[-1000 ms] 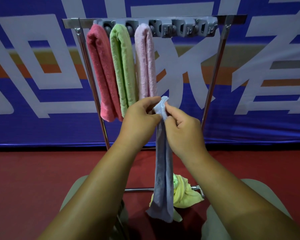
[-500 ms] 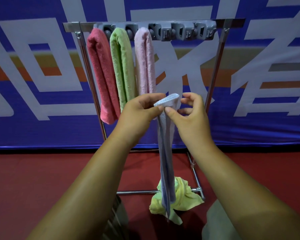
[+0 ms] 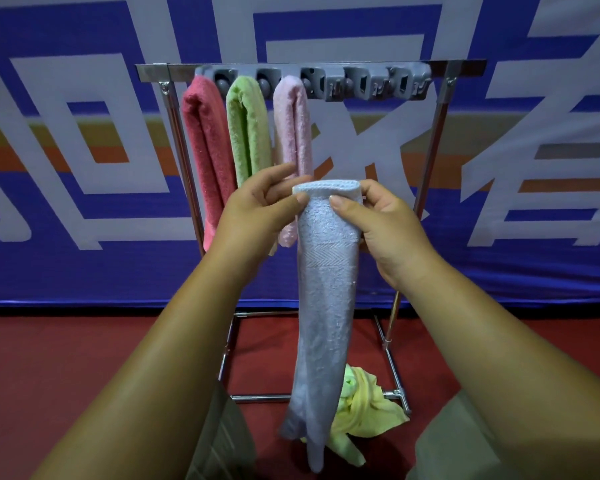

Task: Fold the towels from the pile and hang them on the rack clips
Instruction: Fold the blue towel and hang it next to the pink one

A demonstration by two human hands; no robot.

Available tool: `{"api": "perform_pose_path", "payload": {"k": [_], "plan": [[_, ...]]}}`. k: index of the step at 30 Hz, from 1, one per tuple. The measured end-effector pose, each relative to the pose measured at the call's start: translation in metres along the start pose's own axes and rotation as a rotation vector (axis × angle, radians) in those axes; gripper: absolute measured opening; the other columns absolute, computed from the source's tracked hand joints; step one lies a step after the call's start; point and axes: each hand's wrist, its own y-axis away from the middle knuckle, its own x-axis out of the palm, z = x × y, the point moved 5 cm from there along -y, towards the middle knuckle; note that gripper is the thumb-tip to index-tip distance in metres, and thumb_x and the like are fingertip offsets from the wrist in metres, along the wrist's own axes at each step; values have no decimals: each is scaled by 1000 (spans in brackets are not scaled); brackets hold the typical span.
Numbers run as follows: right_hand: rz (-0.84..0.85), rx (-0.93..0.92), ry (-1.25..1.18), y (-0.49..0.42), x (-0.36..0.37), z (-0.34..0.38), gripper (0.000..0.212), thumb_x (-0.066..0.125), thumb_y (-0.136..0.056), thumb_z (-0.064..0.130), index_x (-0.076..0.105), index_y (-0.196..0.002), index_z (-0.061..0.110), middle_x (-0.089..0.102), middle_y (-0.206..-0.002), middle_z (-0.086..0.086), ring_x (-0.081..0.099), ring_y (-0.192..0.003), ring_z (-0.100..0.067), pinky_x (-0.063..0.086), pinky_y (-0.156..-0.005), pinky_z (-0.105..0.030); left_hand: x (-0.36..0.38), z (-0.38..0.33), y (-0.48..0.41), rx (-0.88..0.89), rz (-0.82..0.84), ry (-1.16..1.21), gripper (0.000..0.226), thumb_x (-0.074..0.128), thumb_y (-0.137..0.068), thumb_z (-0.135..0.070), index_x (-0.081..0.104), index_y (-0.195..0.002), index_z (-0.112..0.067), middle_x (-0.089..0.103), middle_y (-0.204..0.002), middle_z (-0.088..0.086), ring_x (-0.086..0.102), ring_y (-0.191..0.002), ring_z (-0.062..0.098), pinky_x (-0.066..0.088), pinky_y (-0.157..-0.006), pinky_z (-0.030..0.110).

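Spreading wider than a moment ago, left hand (image 3: 257,209) and right hand (image 3: 385,223) are each pinching a top corner of the folded blue towel (image 3: 326,289), hanging mid-frame; folding is wrapping up, likely needing a lift to the free clips (image 3: 359,86) at 12 o'clock.

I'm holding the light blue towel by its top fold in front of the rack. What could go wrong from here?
1. The left hand and the right hand pinch only the top edge of the light blue folded terry towel; its layers may slide apart.
2. The nearest free grey plastic clip sits beside the hung pale pink towel, which a push might dislodge.
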Motion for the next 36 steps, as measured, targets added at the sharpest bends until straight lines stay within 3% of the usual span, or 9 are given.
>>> {"api": "perform_pose_path", "payload": {"k": [3, 7, 12, 16, 19, 22, 28, 32, 36], "plan": [[-18, -29, 13, -1, 6, 5, 15, 77, -100, 13, 78, -115, 14, 83, -108, -10, 80, -96, -22, 63, -84, -35, 4, 27, 8, -122, 81, 127, 36, 64, -103, -4, 64, -139, 2, 75, -129, 21, 73, -113, 27, 59, -95, 35], [-60, -65, 44, -3, 6, 5, 15, 78, -100, 14, 80, -115, 15, 84, -109, -11, 80, -110, -33, 64, -98, -49, 4, 67, 25, -252, 193, 66, 39, 70, -97, -21, 71, -126, 5, 74, -127, 24, 71, -111, 29, 55, -106, 47], [-126, -103, 109, -6, -1, 0, 10, 79, -99, 17, 80, -109, 19, 84, -106, -9, 79, -102, -23, 61, -102, -53, 2, 87, 37, -224, 203, -36, 25, 70, -100, -8, 73, -118, 9, 79, -113, 22, 71, -100, 23, 59, -98, 44], [-172, -112, 153, -8, -8, -1, 12, 79, -100, 21, 81, -112, 20, 83, -108, -7, 79, -109, -29, 62, -102, -52, 5, 89, 37, -208, 203, 11, 24, 74, -99, -10, 69, -112, 10, 73, -99, 13, 67, -93, 22, 56, -91, 43], [-196, -95, 129, -10, -13, -1, 11, 77, -102, 22, 81, -112, 22, 83, -109, -6, 80, -105, -24, 62, -99, -49, 8, 89, 34, -190, 224, 45, 21, 74, -99, -10, 63, -111, 2, 71, -99, 17, 67, -94, 28, 55, -88, 45], [-189, -74, 71, -13, -13, -3, 10, 74, -102, 25, 79, -110, 27, 83, -113, -7, 78, -112, -30, 61, -104, -56, 12, 91, 30, -178, 173, 54, 22, 71, -99, 1, 56, -107, -12, 72, -85, 5, 66, -83, 20, 54, -76, 36], [-135, -56, -36, -16, -7, -5, 13, 64, -109, 19, 72, -118, 21, 80, -122, -12, 77, -117, -31, 57, -110, -58, 15, 102, 28, -136, 108, 58, 19, 85, -87, -17, 67, -94, -21, 66, -92, 12, 61, -90, 24, 54, -87, 49], [-80, -57, -32, -17, -4, -1, 13, 60, -111, 17, 70, -121, 17, 75, -128, -22, 74, -122, -35, 53, -114, -60, 19, 104, 27, -140, 128, 9, 13, 79, -96, -9, 72, -106, -12, 79, -101, 10, 73, -92, 17, 60, -81, 36], [-2, -92, 15, -18, 0, 6, 11, 62, -106, 21, 69, -114, 20, 74, -114, -11, 71, -109, -25, 50, -113, -61, 17, 103, 25, -133, 154, -17, 14, 77, -98, -15, 79, -108, -5, 79, -112, 21, 75, -103, 26, 57, -105, 59]]}}
